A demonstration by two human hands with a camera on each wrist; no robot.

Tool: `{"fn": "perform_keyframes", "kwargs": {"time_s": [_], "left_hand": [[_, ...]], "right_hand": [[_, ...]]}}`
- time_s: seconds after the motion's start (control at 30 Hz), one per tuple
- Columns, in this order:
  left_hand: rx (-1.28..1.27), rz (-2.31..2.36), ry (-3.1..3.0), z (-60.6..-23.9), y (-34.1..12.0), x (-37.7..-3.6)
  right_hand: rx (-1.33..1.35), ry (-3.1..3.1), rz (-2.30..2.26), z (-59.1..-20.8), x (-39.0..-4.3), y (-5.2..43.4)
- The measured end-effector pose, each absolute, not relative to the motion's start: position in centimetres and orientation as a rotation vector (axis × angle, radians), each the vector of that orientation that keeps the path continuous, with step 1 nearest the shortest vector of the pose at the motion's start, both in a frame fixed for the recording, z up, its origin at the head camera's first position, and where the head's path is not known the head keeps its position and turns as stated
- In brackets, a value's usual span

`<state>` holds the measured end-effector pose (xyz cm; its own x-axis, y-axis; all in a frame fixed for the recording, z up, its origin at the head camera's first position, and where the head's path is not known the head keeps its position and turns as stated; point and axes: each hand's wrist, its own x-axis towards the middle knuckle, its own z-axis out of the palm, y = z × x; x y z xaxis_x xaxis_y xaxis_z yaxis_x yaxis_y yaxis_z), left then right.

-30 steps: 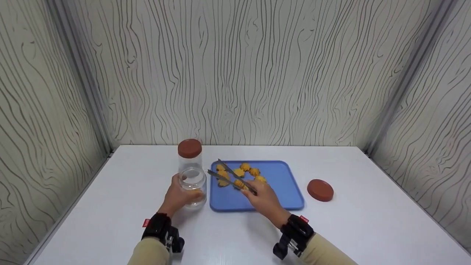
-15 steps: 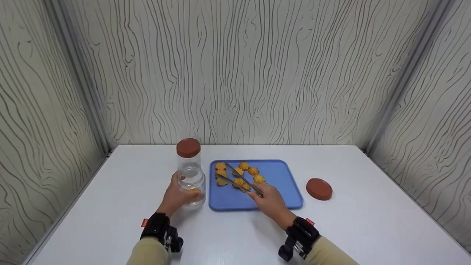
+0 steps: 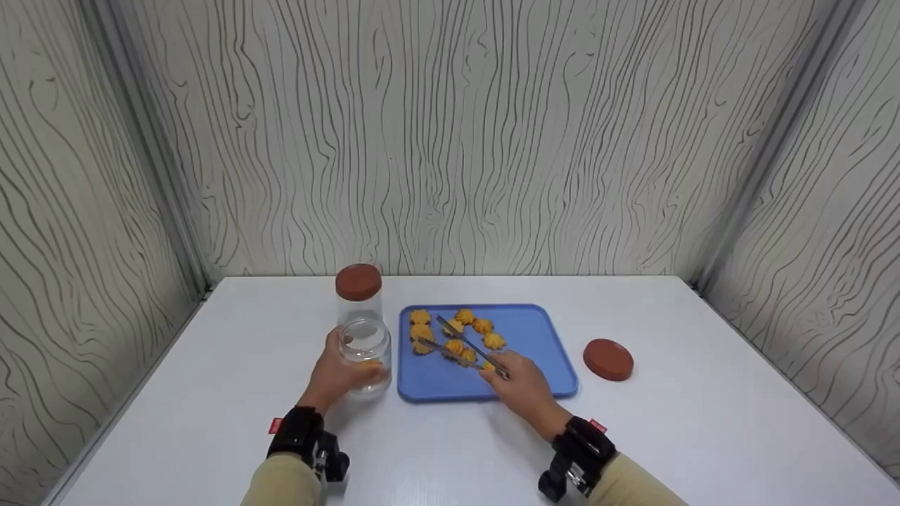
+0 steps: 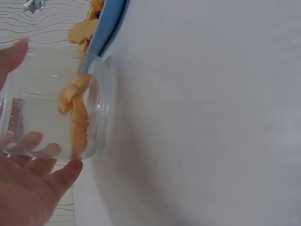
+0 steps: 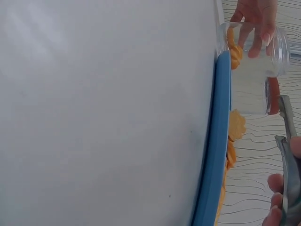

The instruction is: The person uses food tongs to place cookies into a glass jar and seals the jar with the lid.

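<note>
Gripping a clear jar (image 3: 367,348), cookies (image 4: 79,127) in its bottom, with my left hand (image 3: 339,372) just left of the blue tray (image 3: 531,344); my right hand (image 3: 525,390) holds metal tongs (image 5: 289,174), arms apart, above the tray cookies (image 3: 454,348). Can't tell whether they touch any. Capped jar (image 3: 359,295) stands behind mine, loose lid (image 3: 608,360) right of the tray on the tabletop (image 3: 450,450).

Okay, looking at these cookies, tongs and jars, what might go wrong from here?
Several cookies lie close together, so the tongs might nudge or crumble a neighbouring one. The left hand holds the open jar close in front of the capped jar, so a small shift could knock the two together.
</note>
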<state>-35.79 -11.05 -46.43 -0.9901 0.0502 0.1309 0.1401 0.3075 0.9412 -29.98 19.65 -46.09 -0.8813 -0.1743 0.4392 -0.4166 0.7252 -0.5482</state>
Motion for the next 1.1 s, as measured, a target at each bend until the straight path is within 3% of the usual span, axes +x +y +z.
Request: {"fn": "perform_keyframes", "kwargs": {"time_s": [1.1], "left_hand": [[-0.149, -1.772, -2.539, -46.57, -11.18, -35.89]], "right_hand": [[0.21, -2.723, 0.801, -46.72, -30.65, 20.22]]}}
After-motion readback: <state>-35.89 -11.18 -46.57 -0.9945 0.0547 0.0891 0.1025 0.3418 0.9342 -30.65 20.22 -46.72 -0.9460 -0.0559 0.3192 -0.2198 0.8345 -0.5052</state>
